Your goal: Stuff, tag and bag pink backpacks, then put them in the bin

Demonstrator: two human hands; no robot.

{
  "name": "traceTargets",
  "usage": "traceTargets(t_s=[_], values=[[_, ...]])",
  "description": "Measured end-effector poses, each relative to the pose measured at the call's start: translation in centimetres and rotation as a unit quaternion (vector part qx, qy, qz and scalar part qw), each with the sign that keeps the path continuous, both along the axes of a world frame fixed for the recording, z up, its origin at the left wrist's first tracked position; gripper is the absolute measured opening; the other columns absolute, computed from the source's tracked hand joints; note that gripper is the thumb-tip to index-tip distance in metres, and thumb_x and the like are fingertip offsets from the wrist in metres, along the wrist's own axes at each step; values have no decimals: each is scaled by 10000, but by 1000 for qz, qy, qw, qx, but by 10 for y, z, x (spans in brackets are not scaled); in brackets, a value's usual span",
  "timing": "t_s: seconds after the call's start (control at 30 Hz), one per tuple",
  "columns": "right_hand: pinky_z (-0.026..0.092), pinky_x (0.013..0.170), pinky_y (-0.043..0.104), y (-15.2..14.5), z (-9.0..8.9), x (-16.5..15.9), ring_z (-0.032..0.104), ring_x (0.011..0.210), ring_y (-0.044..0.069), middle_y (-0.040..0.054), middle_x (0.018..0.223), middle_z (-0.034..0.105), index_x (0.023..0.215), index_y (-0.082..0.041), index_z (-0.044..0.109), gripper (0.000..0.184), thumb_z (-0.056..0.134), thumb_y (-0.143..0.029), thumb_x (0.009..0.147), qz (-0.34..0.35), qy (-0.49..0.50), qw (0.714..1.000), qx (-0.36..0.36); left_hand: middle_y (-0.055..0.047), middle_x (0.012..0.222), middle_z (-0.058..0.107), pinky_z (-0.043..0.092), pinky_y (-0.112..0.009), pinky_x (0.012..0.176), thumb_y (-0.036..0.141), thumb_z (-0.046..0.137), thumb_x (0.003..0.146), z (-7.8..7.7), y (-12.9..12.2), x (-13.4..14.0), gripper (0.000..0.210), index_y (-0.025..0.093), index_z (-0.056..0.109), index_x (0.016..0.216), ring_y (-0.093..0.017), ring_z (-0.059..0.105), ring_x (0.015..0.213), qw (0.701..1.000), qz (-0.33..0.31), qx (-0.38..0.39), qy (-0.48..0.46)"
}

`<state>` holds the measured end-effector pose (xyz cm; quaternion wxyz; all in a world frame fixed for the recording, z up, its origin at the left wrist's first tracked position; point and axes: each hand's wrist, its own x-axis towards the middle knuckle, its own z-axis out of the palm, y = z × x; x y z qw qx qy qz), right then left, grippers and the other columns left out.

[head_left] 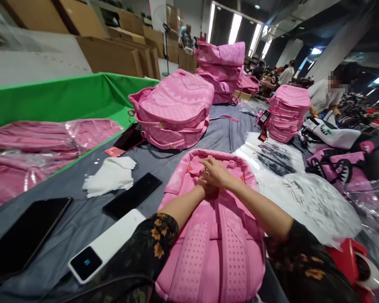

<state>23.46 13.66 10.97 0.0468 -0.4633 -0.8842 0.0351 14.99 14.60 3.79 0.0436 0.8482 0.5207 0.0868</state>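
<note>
A pink backpack (192, 252) lies in front of me with its dotted back panel and shoulder straps facing up. Both my hands are at its top end, near the strap anchors and buckles. My right hand (219, 173) crosses over the left wrist, its fingers partly stretched out and apart toward the left. Below it, my left hand (211, 190) rests against the backpack, its fingers hidden by the right hand and the fabric. Whatever the left fingers touch is out of sight.
Stuffed pink backpacks (177, 105) are stacked ahead. Left are phones (132, 195), a white device (110, 244), white gloves (110, 176) and a green-lined bin (66, 94). Right lie clear plastic bags (322, 206), a red tape dispenser (344, 256) and another pink backpack (287, 111). A person (325, 94) stands beyond.
</note>
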Motion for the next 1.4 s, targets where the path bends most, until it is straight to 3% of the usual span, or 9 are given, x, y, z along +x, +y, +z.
traceTargets(t_s=[0.17,0.3,0.47,0.6,0.8,0.9,1.03,1.23,1.4], values=[[439,1051,458,-113,-17,40,538,1238,270,156,1363,576,1395,-172,506,433,515,-362,1005,-11,62,998,1,-159,1457,560,293,-519,1223,249,525,970,-6,7,0,370,116,634,1298,-310,357,1481,990,-32,50,-125],[361,1103,499,-123,-50,36,521,1257,298,202,1389,570,1330,-77,552,399,466,-296,1008,-54,-11,998,-27,-161,1356,624,329,-508,1183,173,427,956,8,-16,-14,350,100,641,1223,-307,475,1375,977,-25,54,-205],[353,1069,493,-111,-73,29,537,1181,305,181,1308,620,1257,-89,596,354,491,-297,990,-62,-2,998,-2,-26,897,679,502,-315,763,398,402,1005,47,-107,-52,295,226,634,942,-181,597,808,905,-340,-104,-233],[304,1129,481,-111,-78,27,517,1219,283,160,1313,621,1246,-110,591,314,450,-267,1012,-86,30,995,30,-21,732,602,451,-326,706,341,365,1004,28,-150,-56,341,241,571,751,-188,492,683,880,-456,-51,-122],[416,1028,406,-116,-64,34,573,1127,235,139,1194,659,1245,-149,586,341,349,-161,999,-135,131,981,51,-58,834,643,451,-373,899,259,417,939,-28,-128,-38,243,215,632,835,-212,557,840,900,-415,14,-129],[449,938,397,-145,-47,30,595,1029,243,121,1088,690,1112,-167,638,254,469,-294,971,121,114,985,43,-66,898,652,437,-418,927,270,471,934,-35,-126,-39,201,208,661,912,-237,565,909,938,-319,47,-128],[445,715,320,-178,-44,13,597,744,181,34,824,700,929,-202,651,178,549,-345,951,406,28,912,-51,-81,833,629,432,-417,798,171,415,959,-39,-131,-38,243,177,644,880,-241,550,823,953,-273,68,-115],[424,682,304,-165,-79,12,614,745,163,9,780,683,871,-227,613,72,582,-279,908,452,63,889,-40,-97,1019,682,432,-402,892,209,382,1019,-48,-124,-32,292,175,658,1109,-233,584,964,957,-219,98,-161],[423,665,331,-165,-92,17,584,692,178,14,728,635,855,-219,613,131,585,-344,882,377,35,925,29,-142,1420,574,355,-513,1104,302,476,997,-44,-120,-27,400,226,603,1368,-325,471,1328,973,-142,100,-149]])
